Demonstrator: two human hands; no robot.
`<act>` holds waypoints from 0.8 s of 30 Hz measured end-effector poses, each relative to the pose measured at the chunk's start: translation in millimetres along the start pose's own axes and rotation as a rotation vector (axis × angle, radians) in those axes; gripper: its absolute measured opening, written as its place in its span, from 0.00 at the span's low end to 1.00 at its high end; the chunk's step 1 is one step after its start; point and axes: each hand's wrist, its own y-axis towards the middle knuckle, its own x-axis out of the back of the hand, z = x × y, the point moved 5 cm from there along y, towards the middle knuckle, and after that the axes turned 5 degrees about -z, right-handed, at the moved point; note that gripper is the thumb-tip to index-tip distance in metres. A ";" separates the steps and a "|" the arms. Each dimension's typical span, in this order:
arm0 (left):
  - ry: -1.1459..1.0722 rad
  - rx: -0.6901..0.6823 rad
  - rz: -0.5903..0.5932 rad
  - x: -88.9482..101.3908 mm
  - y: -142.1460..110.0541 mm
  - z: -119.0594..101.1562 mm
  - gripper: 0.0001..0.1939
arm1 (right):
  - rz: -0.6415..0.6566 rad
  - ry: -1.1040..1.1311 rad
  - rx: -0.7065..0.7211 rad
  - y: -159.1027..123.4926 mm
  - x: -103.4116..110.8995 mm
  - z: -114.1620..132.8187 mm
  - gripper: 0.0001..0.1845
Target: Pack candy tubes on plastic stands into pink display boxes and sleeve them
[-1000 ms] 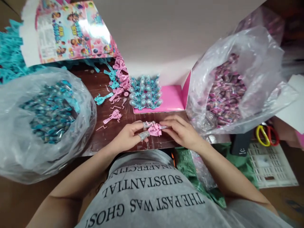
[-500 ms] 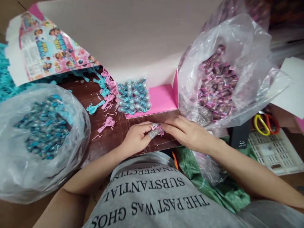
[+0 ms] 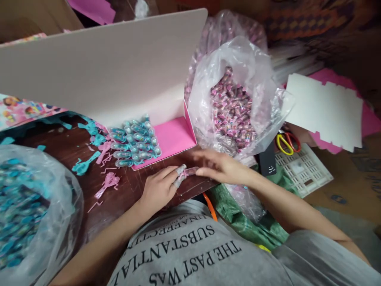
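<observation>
My left hand (image 3: 157,188) and my right hand (image 3: 218,167) meet at the near edge of the brown table (image 3: 68,149), both pinching a small pink capsule toy (image 3: 188,172). Taped fingertips of the left hand close on its left end. The right hand's fingers close on its right end and are a little blurred. Just beyond the hands a pink open box (image 3: 174,137) holds several blue capsule toys (image 3: 133,140) in rows on its left side.
A clear bag of pink capsules (image 3: 235,107) stands at right, a bag of blue ones (image 3: 20,210) at left. Loose pink and blue plastic pieces (image 3: 102,167) litter the table. A white board (image 3: 98,71) stands behind the box. Scissors (image 3: 285,143) lie on a white crate.
The view has swung to the right and tilted up. The pink winged piece seen between the hands earlier no longer shows; only the capsule is visible. Both hands stay together at the table's edge.
</observation>
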 end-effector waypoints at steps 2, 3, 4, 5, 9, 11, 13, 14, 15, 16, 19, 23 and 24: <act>-0.234 0.151 0.024 -2.9 0.0 10.5 0.14 | -0.214 -0.206 -0.059 6.1 35.9 -20.0 0.25; -0.354 0.230 0.045 -6.3 -0.6 14.7 0.13 | -0.286 -0.357 -0.125 9.6 50.9 -31.9 0.24; -0.466 0.302 0.063 -10.5 -1.3 17.6 0.13 | -0.320 -0.514 -0.208 13.5 62.2 -44.1 0.22; -0.566 0.365 0.072 -14.6 -1.8 19.1 0.13 | -0.310 -0.657 -0.300 17.5 69.1 -56.2 0.22; -0.759 0.503 0.014 -22.1 1.2 15.5 0.15 | -0.153 -0.930 -0.533 26.8 71.9 -89.9 0.22; -0.785 0.545 -0.030 -18.9 4.5 11.8 0.16 | -0.114 -0.926 -0.524 24.6 73.3 -96.2 0.23; -0.834 0.607 -0.046 -15.1 6.7 9.3 0.16 | -0.074 -0.875 -0.472 19.1 77.9 -97.5 0.22; -0.868 0.649 -0.039 -14.0 6.9 8.6 0.16 | -0.053 -0.857 -0.446 15.5 80.2 -95.8 0.21; -0.906 0.696 -0.026 -13.8 6.5 8.3 0.17 | -0.055 -0.836 -0.416 12.0 81.9 -91.1 0.19; -0.947 0.745 -0.009 -14.2 5.4 8.2 0.17 | -0.094 -0.794 -0.378 8.6 82.1 -82.8 0.18; -1.087 0.870 0.032 -18.0 1.4 6.7 0.21 | -0.312 -0.381 -0.189 -1.5 64.4 -40.2 0.15; -1.254 0.927 0.047 -22.8 -1.2 2.4 0.25 | -0.260 0.262 0.037 -5.8 3.1 11.0 0.13; -1.265 0.926 0.044 -23.2 -1.9 2.2 0.25 | -0.241 0.286 0.070 -4.9 -8.1 17.9 0.13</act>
